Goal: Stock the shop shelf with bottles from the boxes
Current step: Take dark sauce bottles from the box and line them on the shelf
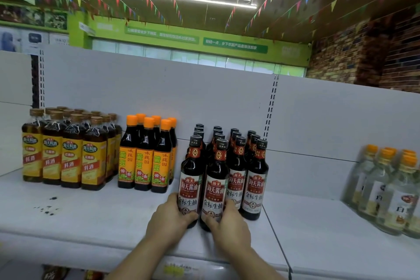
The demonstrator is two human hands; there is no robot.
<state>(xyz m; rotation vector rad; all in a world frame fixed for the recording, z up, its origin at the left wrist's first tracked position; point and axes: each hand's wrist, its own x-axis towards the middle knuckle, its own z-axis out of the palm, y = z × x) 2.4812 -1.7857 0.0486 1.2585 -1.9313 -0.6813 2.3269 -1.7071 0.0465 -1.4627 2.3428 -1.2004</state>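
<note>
Low around two front bottles [215,179]: left hand [169,219], right hand [230,224].

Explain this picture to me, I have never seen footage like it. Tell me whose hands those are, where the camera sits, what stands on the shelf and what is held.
There is no machine here. A person wears a camera on the head, so the one picture looks forward and down at their own two hands. The left hand grips the left dark bottle near its base. The right hand grips the right dark bottle beside it. Both bottles stand upright on the white shelf, fronting a block of black-capped bottles. Further left stand orange-capped dark bottles and yellow-labelled bottles. At the far right are clear bottles with orange caps.
</note>
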